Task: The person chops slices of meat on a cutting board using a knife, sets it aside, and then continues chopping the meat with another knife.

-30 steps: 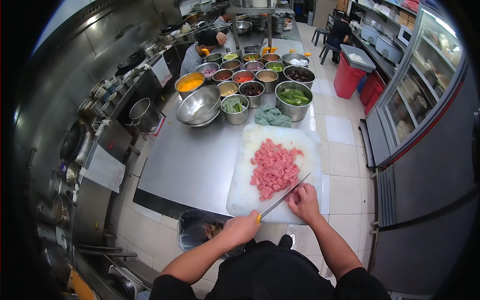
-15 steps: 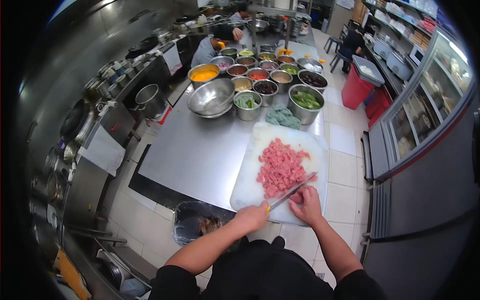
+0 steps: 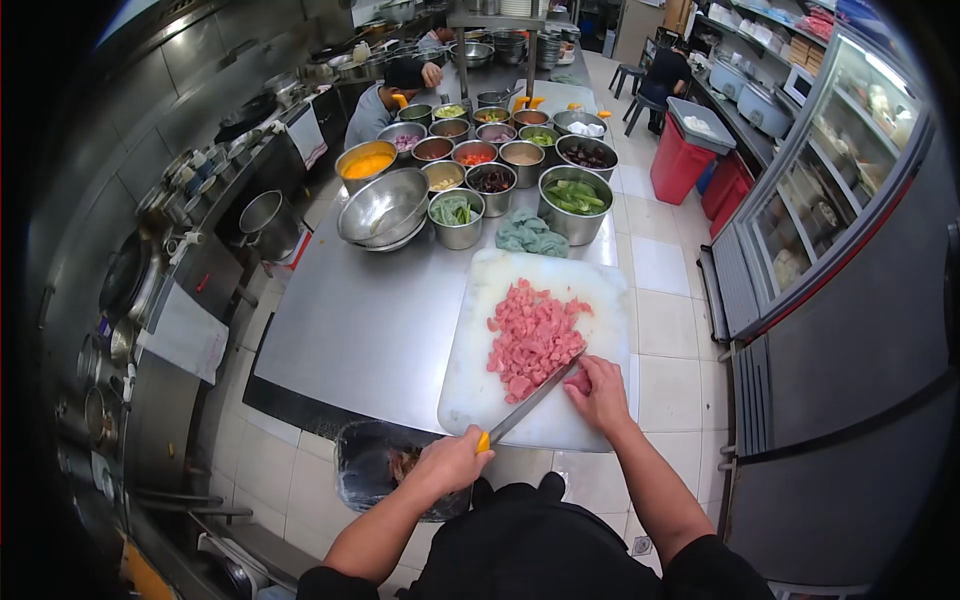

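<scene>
My left hand (image 3: 450, 465) is closed around the yellow handle of a knife (image 3: 535, 405). Its blade slants up and to the right over the white cutting board (image 3: 465, 400), its tip close to my right hand (image 3: 602, 393). The fingers of that hand are curled over a piece of raw meat (image 3: 578, 381), which they partly cover. Beyond the blade, chopped pink meat (image 3: 535, 330) lies heaped on the middle of the board, with a few bits apart from the pile.
A green cloth (image 3: 530, 235) lies behind the board, beside a pot of green vegetables (image 3: 575, 230). Several metal containers and a colander (image 3: 385, 208) stand farther back. Below the table's front edge is a lined bin (image 3: 365, 470). A glass-door fridge (image 3: 820, 190) stands right; co-workers are behind.
My left hand has drawn the knife back toward me and to the left, away from my right hand. My right hand still holds the meat. The whole view has shifted slightly.
</scene>
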Motion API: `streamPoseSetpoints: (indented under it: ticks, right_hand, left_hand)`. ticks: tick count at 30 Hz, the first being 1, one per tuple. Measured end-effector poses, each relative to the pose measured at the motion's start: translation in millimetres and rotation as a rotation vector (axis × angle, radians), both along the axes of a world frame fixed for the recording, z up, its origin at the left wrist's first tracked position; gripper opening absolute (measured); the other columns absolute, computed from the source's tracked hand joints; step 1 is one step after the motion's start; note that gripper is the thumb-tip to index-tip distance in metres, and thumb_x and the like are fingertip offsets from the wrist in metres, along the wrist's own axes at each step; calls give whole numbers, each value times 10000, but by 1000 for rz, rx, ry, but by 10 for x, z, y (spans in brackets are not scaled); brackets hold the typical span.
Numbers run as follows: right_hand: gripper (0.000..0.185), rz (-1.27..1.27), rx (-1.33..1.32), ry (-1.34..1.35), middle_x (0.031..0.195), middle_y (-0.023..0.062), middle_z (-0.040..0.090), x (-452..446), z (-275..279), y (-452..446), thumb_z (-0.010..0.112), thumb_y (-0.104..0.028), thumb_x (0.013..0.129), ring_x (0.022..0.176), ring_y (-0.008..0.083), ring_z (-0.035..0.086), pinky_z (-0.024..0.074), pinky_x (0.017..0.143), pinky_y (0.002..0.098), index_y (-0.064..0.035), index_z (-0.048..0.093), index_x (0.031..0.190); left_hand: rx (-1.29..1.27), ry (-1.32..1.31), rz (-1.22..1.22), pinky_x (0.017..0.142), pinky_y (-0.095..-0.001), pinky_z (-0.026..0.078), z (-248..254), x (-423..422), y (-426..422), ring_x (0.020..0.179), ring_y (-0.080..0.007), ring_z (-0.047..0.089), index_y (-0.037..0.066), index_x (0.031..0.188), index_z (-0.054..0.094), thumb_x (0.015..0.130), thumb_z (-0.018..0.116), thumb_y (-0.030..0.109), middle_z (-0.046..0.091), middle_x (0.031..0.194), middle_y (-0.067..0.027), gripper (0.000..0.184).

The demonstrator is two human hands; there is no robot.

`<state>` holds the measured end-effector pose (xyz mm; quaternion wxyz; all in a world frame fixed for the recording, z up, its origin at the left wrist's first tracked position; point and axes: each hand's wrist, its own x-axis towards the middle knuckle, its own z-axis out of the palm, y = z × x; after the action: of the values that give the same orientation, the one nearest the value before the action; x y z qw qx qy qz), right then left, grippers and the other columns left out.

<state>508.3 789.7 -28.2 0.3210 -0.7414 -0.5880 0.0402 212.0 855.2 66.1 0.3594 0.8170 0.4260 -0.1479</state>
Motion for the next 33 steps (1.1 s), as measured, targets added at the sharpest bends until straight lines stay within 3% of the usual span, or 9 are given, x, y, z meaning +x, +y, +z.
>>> streamPoseSetpoints:
  ticks: [6, 12, 20, 23, 27, 29, 33]
  right_hand:
    - [462, 48, 12, -29, 1055, 167, 647, 61, -24, 91, 806, -167, 725, 1023, 368, 570, 454, 955, 448, -31, 637, 1132]
    - [405, 94, 39, -43, 1005, 167, 647, 80, 45, 84, 816, -167, 716, 987, 373, 575, 467, 901, 464, -32, 650, 1060]
    - [425, 52, 76, -36, 1013, 176, 642, -163, -210, 21, 847, -168, 706, 990, 366, 576, 466, 915, 468, -6, 644, 1042]
    - [470, 86, 203, -38, 1008, 177, 648, -434, 217, -25, 845, -146, 701, 995, 375, 565, 450, 911, 465, -2, 614, 1084]
    - [397, 45, 27, -21, 997, 187, 573, -235, -44, -168, 802, -155, 724, 949, 353, 553, 456, 887, 465, -2, 568, 1005]
    - [347, 63, 94, -89, 968, 179, 566, -190, -115, -156, 784, -135, 733, 920, 345, 551, 465, 839, 458, -8, 561, 967]
    - [272, 66, 188, -19, 912, 158, 555, -263, -75, -128, 759, -104, 746, 882, 332, 550, 478, 743, 436, -19, 557, 907]
  left_hand:
    - [43, 44, -44, 866, -564, 506, -58, 76, -18, 989, -480, 666, 44, 1213, 493, 1007, 536, 409, 698, 1015, -278, 421]
    - [20, -43, -62, 852, -549, 525, -146, 405, 72, 1012, -425, 686, 39, 1250, 501, 1013, 520, 309, 700, 1070, -248, 360]
    - [97, -136, -95, 840, -533, 533, -175, 235, 284, 1022, -406, 689, 84, 1277, 536, 979, 580, 346, 706, 1080, -213, 399]
    - [116, -172, -72, 826, -533, 529, -276, 275, 313, 992, -411, 689, 108, 1243, 540, 990, 533, 324, 705, 1037, -215, 333]
    - [94, -207, -89, 813, -545, 529, -370, 357, 279, 974, -425, 692, 72, 1244, 517, 985, 486, 248, 703, 1033, -237, 315]
    - [87, -231, -98, 805, -559, 527, -260, 349, 172, 973, -437, 694, 27, 1218, 511, 969, 422, 144, 699, 1041, -267, 288]
    - [108, -291, -105, 795, -564, 528, -120, 415, 111, 979, -447, 689, 12, 1202, 497, 970, 424, 151, 694, 1033, -281, 280]
